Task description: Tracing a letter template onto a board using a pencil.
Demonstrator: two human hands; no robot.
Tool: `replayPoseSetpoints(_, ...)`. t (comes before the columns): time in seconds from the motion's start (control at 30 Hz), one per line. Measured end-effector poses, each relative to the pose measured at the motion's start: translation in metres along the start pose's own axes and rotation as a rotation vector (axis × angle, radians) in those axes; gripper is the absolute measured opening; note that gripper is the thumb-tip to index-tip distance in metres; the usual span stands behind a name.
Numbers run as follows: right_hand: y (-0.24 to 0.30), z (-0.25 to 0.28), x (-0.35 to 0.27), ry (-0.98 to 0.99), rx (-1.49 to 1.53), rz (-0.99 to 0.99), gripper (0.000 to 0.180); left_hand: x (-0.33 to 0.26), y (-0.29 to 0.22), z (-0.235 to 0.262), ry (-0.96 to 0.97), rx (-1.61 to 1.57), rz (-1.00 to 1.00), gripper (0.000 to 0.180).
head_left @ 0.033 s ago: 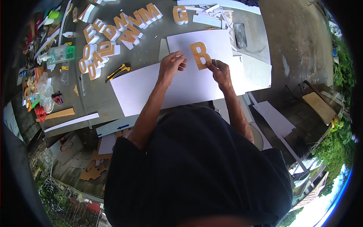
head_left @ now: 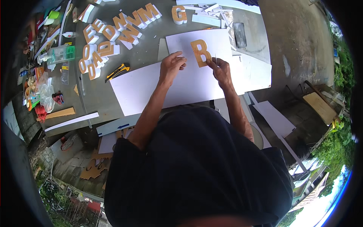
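Observation:
A letter-shaped cutout with a brown face and two holes is over a large white sheet. My right hand pinches its lower right edge between thumb and fingers. A thin upright sliver shows at those fingertips, too small to name. Left of the cutout, my left hand hovers over the sheet with its fingers partly bent and apart, and no held thing shows in it. A yellow-and-black utility knife lies left of the sheet.
Several brown-faced, white-sided letters stand on the grey table at the left, with one more letter at the back. White offcut strips pile up beside it. A dark rectangular block and a green clear bottle lie farther out.
The cutout has turned slightly and shifted a little upward in my right hand's pinch. My left hand has moved very little, its fingers slightly more spread.

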State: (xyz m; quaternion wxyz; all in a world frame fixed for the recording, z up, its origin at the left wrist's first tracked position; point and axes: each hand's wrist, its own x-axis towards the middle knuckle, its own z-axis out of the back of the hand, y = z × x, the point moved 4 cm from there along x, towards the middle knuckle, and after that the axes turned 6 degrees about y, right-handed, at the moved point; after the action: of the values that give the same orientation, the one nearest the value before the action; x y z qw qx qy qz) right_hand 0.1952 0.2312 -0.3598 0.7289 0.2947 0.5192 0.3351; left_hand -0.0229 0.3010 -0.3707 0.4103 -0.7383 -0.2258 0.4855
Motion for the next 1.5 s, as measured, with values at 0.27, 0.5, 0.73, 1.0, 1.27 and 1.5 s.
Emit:
replayPoseSetpoints(0.27, 0.023, -0.006, 0.039, 0.029, -0.175, 0.006, 0.054, 0.022, 0.027, -0.012, -0.254, -0.055, -0.165, 0.049)
replayPoseSetpoints(0.5, 0.004, 0.001, 0.052, -0.202, -0.386, 0.284, 0.050, 0.047, 0.005, -0.014, -0.268, 0.323, -0.382, 0.049)
replayPoseSetpoints(0.73, 0.024, -0.005, 0.065, -0.018, -0.200, 0.186, 0.053, 0.057, 0.023, -0.014, -0.234, 0.210, -0.459, 0.049)
replayPoseSetpoints(1.0, 0.003, -0.003, 0.071, 0.073, -0.150, 0.090, 0.047, 0.054, 0.041, -0.017, -0.267, 0.179, -0.374, 0.049)
replayPoseSetpoints(1.27, 0.005, -0.002, 0.074, 0.115, -0.110, 0.082, 0.051, 0.046, 0.031, -0.019, -0.258, 0.003, -0.259, 0.044)
replayPoseSetpoints(1.5, -0.008, 0.004, 0.081, 0.128, -0.062, 0.048, 0.061, 0.039, 0.022, 0.004, -0.251, -0.059, -0.216, 0.035)
